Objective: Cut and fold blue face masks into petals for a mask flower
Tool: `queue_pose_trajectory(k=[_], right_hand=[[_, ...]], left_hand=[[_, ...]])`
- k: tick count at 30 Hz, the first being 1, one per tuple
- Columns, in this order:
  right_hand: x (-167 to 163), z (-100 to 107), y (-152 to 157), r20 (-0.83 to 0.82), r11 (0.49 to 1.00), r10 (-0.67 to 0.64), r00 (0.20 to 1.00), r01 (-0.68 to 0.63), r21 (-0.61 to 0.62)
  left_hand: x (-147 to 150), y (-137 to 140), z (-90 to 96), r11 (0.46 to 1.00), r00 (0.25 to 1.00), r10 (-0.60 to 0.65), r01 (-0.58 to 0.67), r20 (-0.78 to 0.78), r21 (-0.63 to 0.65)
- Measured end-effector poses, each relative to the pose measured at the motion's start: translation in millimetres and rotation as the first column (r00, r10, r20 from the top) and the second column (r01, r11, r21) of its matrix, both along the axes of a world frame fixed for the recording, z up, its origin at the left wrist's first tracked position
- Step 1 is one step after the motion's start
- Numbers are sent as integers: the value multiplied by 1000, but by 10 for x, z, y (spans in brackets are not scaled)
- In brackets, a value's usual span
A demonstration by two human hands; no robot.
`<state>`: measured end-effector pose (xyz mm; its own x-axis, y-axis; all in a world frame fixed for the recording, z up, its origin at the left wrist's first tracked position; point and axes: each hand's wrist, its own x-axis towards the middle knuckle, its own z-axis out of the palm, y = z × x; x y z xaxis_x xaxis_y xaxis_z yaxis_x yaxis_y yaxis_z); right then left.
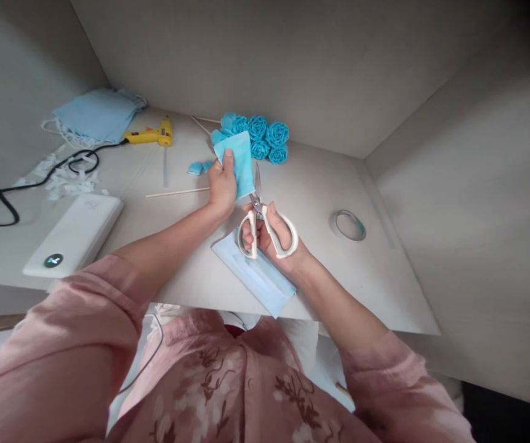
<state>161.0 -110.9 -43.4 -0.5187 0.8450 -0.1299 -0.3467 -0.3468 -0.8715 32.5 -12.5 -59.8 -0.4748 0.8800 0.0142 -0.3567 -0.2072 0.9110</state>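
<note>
My left hand (224,183) grips a folded piece of light blue mask fabric (240,157), thumb lying across its front. Fingers of my right hand (271,234) are through the handles of white-handled scissors (257,206). The scissor blades are parted and point up at the lower right edge of the fabric piece; whether they touch it I cannot tell. Under my right hand, a blue face mask (255,274) lies flat near the table's front edge. Behind the held fabric sit several blue fabric roses (267,132). Small blue pieces (195,168) rest left of my left hand.
A yellow glue gun (151,133) lies at the back left, its black cord running left. Beyond it is a stack of blue masks (98,114). White scraps (73,178), a white power bank (77,234) and a thin stick (176,192) are leftward. A tape roll (349,225) lies right.
</note>
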Motion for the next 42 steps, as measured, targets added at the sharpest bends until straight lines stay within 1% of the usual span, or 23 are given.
queue_pose_trajectory(k=[3, 4, 8, 12, 19, 23, 28, 35, 38, 42], right_hand=[[1, 12, 15, 2, 1000, -20, 1000, 20, -10], [2, 15, 20, 1, 1000, -23, 1000, 23, -15], [3, 9, 31, -16, 999, -23, 1000, 22, -35], [-1, -13, 15, -44, 1000, -16, 999, 16, -7], [7, -53, 18, -75, 1000, 14, 997, -13, 21], [12, -82, 28, -83, 1000, 28, 996, -28, 9], [5, -90, 30, -81, 1000, 22, 996, -22, -6], [1, -69, 41, -54, 1000, 4, 999, -5, -21], [4, -47, 40, -43, 1000, -13, 999, 12, -16], [7, -26, 25, -31, 999, -23, 999, 24, 27]], left_hand=[[22, -29, 20, 998, 995, 26, -19, -101, 67], [28, -37, 32, 998, 994, 25, -18, -105, 66], [30, -39, 81, 1000, 996, 15, -13, -88, 24], [-2, 15, 89, 998, 997, 54, -55, -48, -28], [-24, 46, 47, 999, 998, 32, -31, -47, 29], [-27, 22, 82, 999, 1000, 14, -13, -27, 41], [-1, -34, 145, 1000, 999, 10, -10, 42, 6], [60, -95, 149, 997, 998, -58, 57, 20, 48], [38, -56, 129, 999, 999, -31, 31, 7, 36], [-4, 17, 94, 1000, 1000, 6, -6, 5, 24]])
